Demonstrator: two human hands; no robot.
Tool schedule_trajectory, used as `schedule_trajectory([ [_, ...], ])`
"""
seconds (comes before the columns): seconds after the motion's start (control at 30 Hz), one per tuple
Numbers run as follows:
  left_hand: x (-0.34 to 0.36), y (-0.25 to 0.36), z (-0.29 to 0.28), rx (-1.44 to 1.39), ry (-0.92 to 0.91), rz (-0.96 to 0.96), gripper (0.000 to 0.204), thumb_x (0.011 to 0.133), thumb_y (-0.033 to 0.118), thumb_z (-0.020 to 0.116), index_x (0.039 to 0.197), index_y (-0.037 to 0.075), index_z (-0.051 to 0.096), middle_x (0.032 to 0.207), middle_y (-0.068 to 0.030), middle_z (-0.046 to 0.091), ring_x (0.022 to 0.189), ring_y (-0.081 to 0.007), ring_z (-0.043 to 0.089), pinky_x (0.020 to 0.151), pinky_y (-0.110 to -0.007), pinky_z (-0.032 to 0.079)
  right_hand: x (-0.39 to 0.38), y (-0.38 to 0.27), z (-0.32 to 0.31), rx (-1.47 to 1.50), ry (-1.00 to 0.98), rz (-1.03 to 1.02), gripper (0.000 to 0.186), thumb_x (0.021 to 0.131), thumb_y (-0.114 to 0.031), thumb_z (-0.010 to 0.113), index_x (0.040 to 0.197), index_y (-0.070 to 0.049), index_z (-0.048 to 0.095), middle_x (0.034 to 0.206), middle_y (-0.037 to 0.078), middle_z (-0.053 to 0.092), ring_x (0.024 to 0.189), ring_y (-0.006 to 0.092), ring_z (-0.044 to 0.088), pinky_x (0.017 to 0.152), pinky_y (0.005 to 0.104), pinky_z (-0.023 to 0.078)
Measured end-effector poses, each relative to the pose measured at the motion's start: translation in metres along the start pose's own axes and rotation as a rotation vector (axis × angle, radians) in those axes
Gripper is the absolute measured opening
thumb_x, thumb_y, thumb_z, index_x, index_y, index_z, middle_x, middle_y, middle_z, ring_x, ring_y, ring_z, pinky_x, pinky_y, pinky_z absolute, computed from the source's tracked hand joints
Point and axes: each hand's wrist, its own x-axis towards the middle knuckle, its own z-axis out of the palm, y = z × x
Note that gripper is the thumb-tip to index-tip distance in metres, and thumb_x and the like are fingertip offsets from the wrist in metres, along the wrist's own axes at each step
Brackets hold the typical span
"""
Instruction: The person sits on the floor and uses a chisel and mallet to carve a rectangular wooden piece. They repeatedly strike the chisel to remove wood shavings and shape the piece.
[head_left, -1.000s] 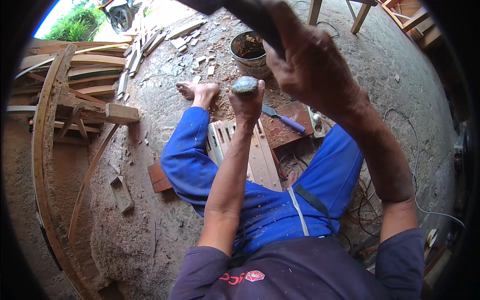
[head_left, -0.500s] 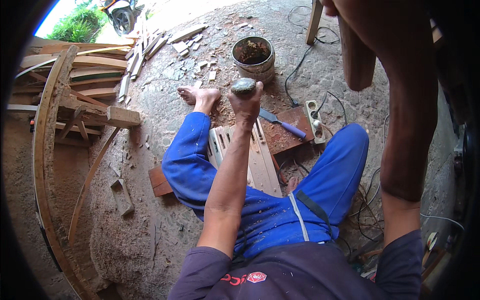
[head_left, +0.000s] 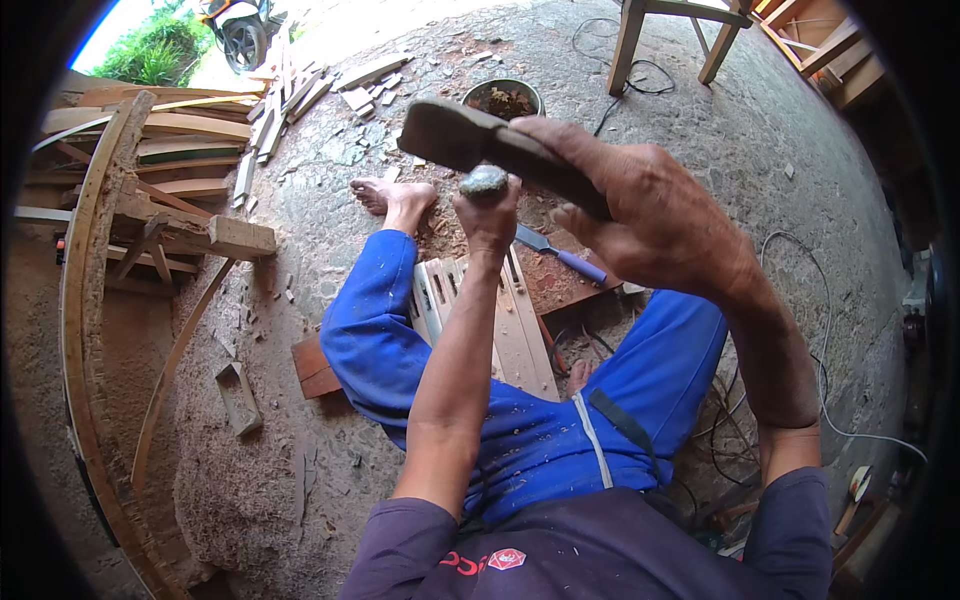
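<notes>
My left hand is closed round an upright tool, probably a chisel; only its worn, round handle end shows above the fist. My right hand grips a dark wooden mallet, whose broad end hangs just above and beyond that handle end. Beneath my left hand, several pale wooden pieces with cut slots lie side by side between my legs. The tool's lower end is hidden by my fist and forearm. Right of the pieces, a chisel with a purple handle rests on a reddish-brown board.
A bucket stands beyond my hands, partly covered by the mallet. Wood offcuts and shavings litter the floor. Curved timbers are stacked at the left near a wooden frame. Cables run along the right; a wooden stool stands at the back.
My right hand has swung the mallet down and leftward from high at the right to above the handle end. My left hand keeps its grip in nearly the same place.
</notes>
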Motion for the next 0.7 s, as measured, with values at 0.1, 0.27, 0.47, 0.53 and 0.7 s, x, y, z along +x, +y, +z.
schedule_trajectory([
  [0.1, 0.036, -0.009, 0.010, 0.021, -0.006, -0.143, 0.022, 0.084, 0.018, 0.077, 0.079, -0.002, 0.071, 0.075, -0.0076, 0.075, 0.068, -0.0183, 0.071, 0.067, -0.036, 0.053, 0.046, -0.017, -0.032, -0.044, 0.444, -0.088, 0.044, 0.085, -0.012, 0.073, 0.125, -0.004, 0.058, 0.086, 0.018, 0.071, 0.077, 0.0339, 0.072, 0.071, 0.0438, 0.057],
  [0.27, 0.015, -0.012, 0.009, 0.078, 0.047, -0.063, 0.019, 0.083, 0.018, 0.077, 0.082, 0.000, 0.072, 0.078, -0.0089, 0.075, 0.068, -0.0193, 0.070, 0.069, -0.036, 0.054, 0.054, 0.031, 0.027, -0.173, 0.328, 0.005, 0.040, 0.094, -0.003, 0.059, 0.131, -0.005, 0.044, 0.080, 0.019, 0.070, 0.069, 0.0278, 0.074, 0.060, 0.0429, 0.059],
  [0.47, -0.080, 0.023, -0.007, 0.271, 0.048, 0.106, 0.036, 0.081, 0.014, 0.084, 0.104, 0.001, 0.059, 0.091, -0.0087, 0.063, 0.080, -0.0208, 0.066, 0.076, -0.035, 0.054, -0.038, 0.067, 0.079, 0.253, -0.173, 0.369, 0.054, 0.085, -0.006, 0.061, 0.138, -0.012, 0.048, 0.092, 0.029, 0.069, 0.094, 0.0462, 0.069, 0.080, 0.0539, 0.056],
  [0.53, -0.059, 0.024, 0.007, 0.277, 0.112, 0.198, 0.036, 0.081, 0.018, 0.085, 0.096, 0.002, 0.056, 0.086, -0.0094, 0.060, 0.077, -0.0220, 0.065, 0.074, -0.036, 0.053, -0.067, 0.081, 0.106, 0.329, -0.012, 0.434, 0.058, 0.086, -0.008, 0.065, 0.142, -0.008, 0.047, 0.094, 0.023, 0.071, 0.087, 0.0404, 0.072, 0.077, 0.0490, 0.056],
  [0.7, 0.068, -0.071, 0.026, 0.148, 0.187, -0.257, 0.020, 0.078, 0.015, 0.074, 0.082, -0.004, 0.074, 0.078, -0.0145, 0.076, 0.071, -0.0202, 0.073, 0.070, -0.036, 0.056, -0.103, 0.090, 0.159, 0.791, 0.110, 0.703, 0.062, 0.088, -0.005, 0.068, 0.146, -0.003, 0.044, 0.080, 0.005, 0.064, 0.060, 0.0174, 0.062, 0.057, 0.0335, 0.053],
])
